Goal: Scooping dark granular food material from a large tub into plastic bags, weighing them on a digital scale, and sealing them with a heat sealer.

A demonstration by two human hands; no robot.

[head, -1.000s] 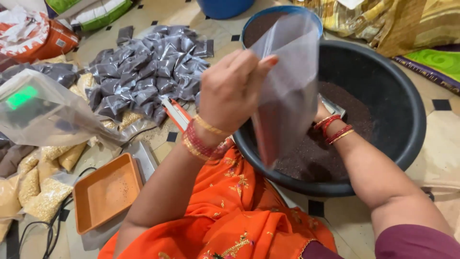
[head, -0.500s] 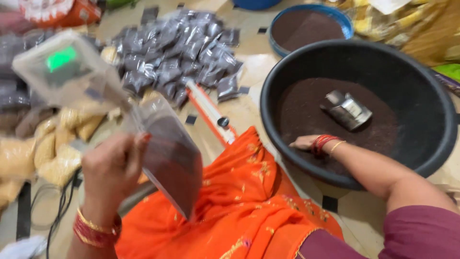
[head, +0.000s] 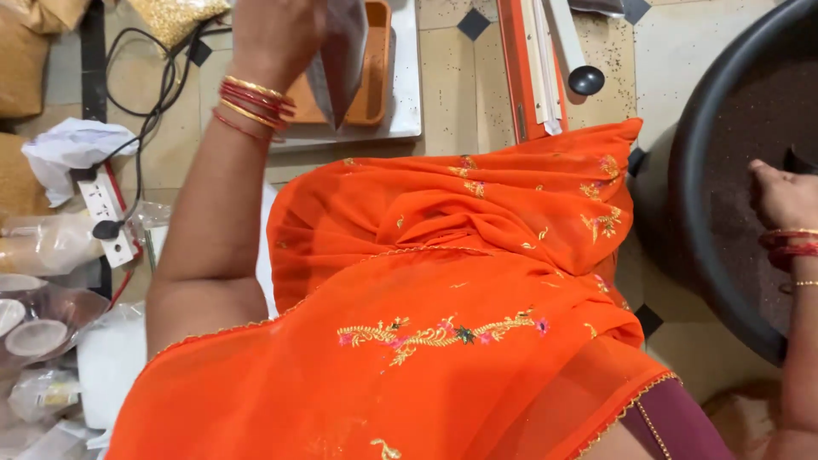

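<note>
Over the orange plastic tray [head: 375, 81] on the white scale's near edge: pouch held for weighing.
Left hand [head: 277, 34] pinched a clear plastic pouch of dark powder [head: 339, 60]; right hand [head: 784, 198], fingers curled together, rested in the black round tub [head: 694, 213]. Lowering it flat seemed needed.

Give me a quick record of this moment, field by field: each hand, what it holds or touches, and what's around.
left hand: raised, holding a clear pouch with dark powder inside
pouch position: above the orange tray
right hand: inside the black tub, resting on dark powder
lap: orange cloth with embroidery
floor, upper middle: orange sealer with a black knob
floor, left: power strip, cables, bags of grain
</note>
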